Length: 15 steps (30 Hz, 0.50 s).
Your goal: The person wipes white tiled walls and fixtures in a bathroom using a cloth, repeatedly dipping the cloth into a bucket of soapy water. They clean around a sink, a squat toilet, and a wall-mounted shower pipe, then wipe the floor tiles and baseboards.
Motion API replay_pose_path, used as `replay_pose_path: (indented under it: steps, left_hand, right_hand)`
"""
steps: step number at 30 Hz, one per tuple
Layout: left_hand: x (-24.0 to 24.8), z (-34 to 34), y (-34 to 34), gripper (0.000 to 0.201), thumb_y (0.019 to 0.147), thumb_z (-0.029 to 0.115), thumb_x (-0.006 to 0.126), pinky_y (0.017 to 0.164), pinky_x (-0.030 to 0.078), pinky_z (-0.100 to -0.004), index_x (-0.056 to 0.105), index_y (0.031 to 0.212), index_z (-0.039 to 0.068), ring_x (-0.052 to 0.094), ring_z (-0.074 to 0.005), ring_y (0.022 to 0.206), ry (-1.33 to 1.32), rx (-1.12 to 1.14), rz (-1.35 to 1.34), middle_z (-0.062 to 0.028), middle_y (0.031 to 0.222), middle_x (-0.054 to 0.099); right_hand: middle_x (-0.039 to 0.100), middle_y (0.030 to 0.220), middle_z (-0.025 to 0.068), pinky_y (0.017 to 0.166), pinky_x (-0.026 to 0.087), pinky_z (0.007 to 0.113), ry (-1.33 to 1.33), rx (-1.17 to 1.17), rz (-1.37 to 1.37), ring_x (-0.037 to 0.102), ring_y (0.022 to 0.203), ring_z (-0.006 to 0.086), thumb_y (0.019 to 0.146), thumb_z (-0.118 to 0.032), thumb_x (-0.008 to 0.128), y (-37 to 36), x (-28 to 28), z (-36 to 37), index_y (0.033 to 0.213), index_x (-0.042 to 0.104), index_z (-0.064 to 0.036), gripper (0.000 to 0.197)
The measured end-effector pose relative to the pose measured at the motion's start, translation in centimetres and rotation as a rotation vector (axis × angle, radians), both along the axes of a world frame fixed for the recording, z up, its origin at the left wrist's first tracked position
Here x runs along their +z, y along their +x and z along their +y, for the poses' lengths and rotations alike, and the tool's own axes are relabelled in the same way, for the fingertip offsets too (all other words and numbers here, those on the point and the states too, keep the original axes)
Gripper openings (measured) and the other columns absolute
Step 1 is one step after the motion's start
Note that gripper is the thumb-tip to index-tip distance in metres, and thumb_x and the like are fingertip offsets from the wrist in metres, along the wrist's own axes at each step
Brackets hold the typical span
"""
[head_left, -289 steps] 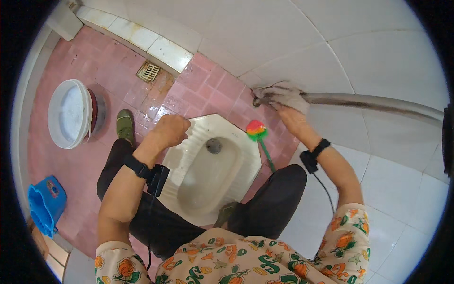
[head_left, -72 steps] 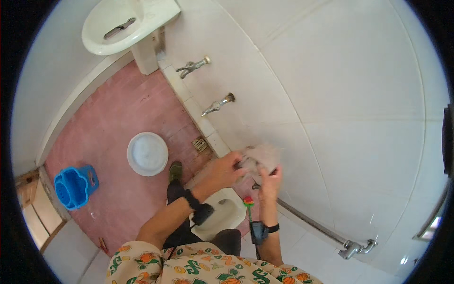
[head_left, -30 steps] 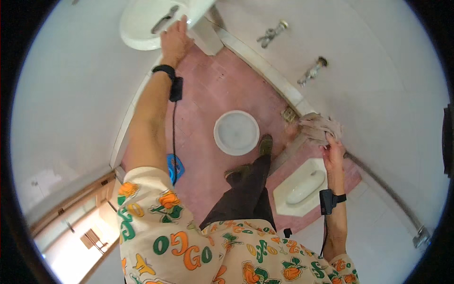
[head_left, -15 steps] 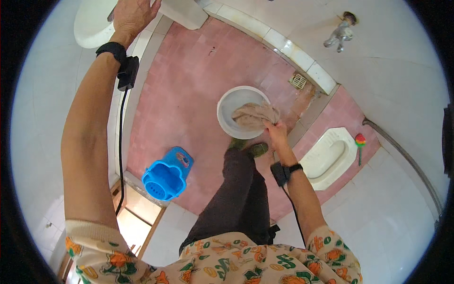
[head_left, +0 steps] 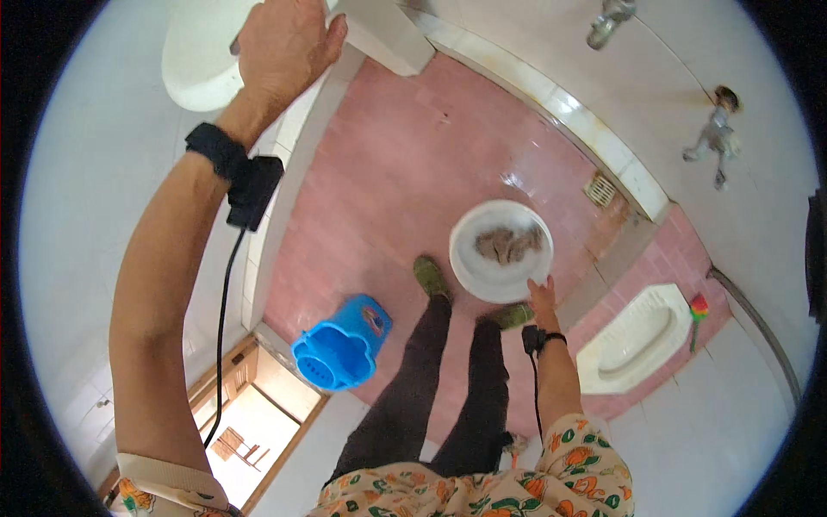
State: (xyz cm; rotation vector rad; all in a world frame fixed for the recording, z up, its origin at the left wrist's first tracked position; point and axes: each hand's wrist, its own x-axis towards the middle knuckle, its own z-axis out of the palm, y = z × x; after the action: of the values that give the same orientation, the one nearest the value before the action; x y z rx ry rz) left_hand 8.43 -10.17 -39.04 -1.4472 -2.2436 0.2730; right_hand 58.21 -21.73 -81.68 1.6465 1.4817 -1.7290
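Note:
My left hand is at the top left beside the white washbasin, with its thumb spread out. The upper edge of the picture cuts off its other fingers. At the near right rim of the round white tub is my right hand, its fingers apart and no cloth in them. Whether the fingertips touch the rim, I cannot tell. A crumpled brown cloth lies inside the tub, which stands on the pink tiled floor in front of my green shoes.
A blue mop bucket stands to the left of my legs. On the right are a white squat toilet and a colourful brush. Taps stick out from the far wall, above a floor drain. A doorway opens at lower left.
My right hand has let go of the cloth, which now lies in the tub. My feet stand wider apart. The view has shifted, so the room sits lower and further right.

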Motion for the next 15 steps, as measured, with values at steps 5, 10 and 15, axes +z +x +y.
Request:
replay_pose_path:
  steps: [5, 10, 15]
  left_hand:
    - [0.1, -1.1, -0.2, 0.069, 0.065, 0.014, 0.061, 0.069, 0.040, -0.0397, 0.026, 0.121, -0.007, 0.048, -0.0327, 0.081, -0.012, -0.058, 0.036, -0.0201, 0.095, 0.045]
    - [0.0, -1.0, 0.5, 0.070, 0.064, 0.013, 0.062, 0.068, 0.041, -0.0383, 0.026, 0.120, -0.007, 0.048, -0.0308, 0.080, -0.016, -0.053, 0.055, -0.0189, 0.092, 0.045]
    - [-0.4, -0.5, 0.4, 0.067, 0.063, 0.012, 0.063, 0.068, 0.041, -0.0360, 0.029, 0.117, -0.007, 0.049, -0.0286, 0.080, 0.014, -0.087, 0.046, -0.0169, 0.088, 0.046]
  right_hand:
    - [0.046, 0.112, 0.0104, 0.069, 0.048, 0.037, -0.141, -0.752, 0.109, 0.050, 0.095, 0.0258, 0.072, -0.008, 0.059, -2.6, 1.5, -0.4, 0.125, 0.025, -0.0176, 0.064]
    - [0.046, 0.111, 0.0106, 0.068, 0.048, 0.035, -0.133, -0.761, 0.094, 0.050, 0.094, 0.0239, 0.068, 0.003, 0.049, -3.4, 2.9, -0.2, 0.126, 0.025, -0.0162, 0.065]
    - [0.046, 0.106, 0.0099, 0.065, 0.048, 0.033, -0.012, -0.520, 0.095, 0.049, 0.091, 0.0201, 0.067, 0.006, 0.045, -5.2, 2.5, 0.6, 0.123, 0.026, -0.0122, 0.062]
